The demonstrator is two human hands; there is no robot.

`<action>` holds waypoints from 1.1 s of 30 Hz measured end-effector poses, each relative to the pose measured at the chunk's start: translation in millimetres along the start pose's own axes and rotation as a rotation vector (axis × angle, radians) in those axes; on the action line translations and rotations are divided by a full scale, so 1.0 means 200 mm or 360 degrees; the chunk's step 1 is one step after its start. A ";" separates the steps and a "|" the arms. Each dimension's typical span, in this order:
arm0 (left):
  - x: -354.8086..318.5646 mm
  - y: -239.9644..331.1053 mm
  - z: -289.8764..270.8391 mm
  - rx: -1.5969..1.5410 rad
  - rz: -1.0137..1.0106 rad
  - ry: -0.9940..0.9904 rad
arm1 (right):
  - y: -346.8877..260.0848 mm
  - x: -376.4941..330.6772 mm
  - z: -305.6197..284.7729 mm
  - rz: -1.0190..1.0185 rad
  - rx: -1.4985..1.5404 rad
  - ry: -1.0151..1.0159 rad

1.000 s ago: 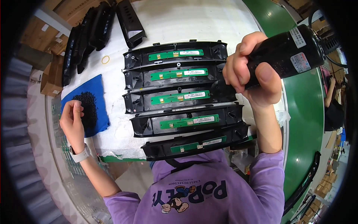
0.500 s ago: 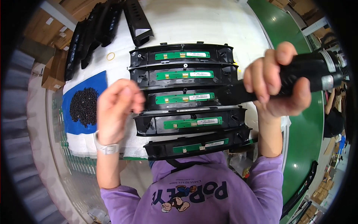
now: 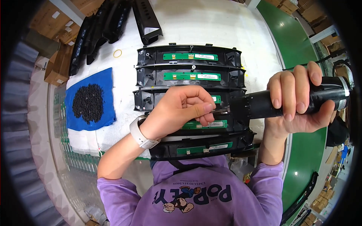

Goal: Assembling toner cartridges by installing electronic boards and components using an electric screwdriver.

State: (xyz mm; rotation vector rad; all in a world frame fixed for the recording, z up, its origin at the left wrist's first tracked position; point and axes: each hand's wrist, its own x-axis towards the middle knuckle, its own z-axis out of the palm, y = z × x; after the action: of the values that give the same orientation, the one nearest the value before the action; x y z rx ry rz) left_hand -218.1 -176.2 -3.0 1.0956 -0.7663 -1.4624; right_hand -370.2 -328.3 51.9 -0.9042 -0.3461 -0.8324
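My right hand [image 3: 296, 94] is wrapped round a black electric screwdriver [image 3: 260, 102], held sideways with its tip pointing left. My left hand [image 3: 183, 109] has its thumb and fingertips pinched together just off that tip. Whatever sits in the pinch is too small to make out. Beneath both hands lie several long black plastic housings [image 3: 153, 70], stacked in rows from far to near. Each carries a narrow green circuit board [image 3: 181, 77] with a white label. The left hand covers much of the middle housing and part of the one nearer to me.
Left of the housings, a pile of tiny dark screws [image 3: 88, 104] rests on a blue sheet [image 3: 108, 83]. A yellow ring [image 3: 117, 53] lies beyond it on the white tabletop [image 3: 188, 22]. More black plastic parts [image 3: 145, 24] stand at the far left, near cardboard boxes [image 3: 59, 67].
My left hand has moved right, from near the blue sheet to the screwdriver's tip. The right hand has shifted slightly right and nearer, with the screwdriver still in it.
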 end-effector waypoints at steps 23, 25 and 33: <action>-0.03 -0.02 -0.05 0.0740 0.0468 0.0523 | 0.02 0.04 -0.08 0.0140 -0.0152 -0.0143; -0.05 -0.01 -0.07 0.0758 0.0461 0.0512 | 0.05 0.04 -0.11 0.0098 -0.0301 -0.0184; -0.05 -0.03 -0.09 0.0559 0.0372 0.0463 | 0.11 0.02 -0.10 0.0222 -0.0834 -0.0137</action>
State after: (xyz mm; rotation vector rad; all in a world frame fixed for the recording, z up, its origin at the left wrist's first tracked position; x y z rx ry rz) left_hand -203.8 -162.8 -13.0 1.3957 -0.9277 -0.9658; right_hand -353.3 -338.4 30.6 -1.4381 -0.1347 -0.7681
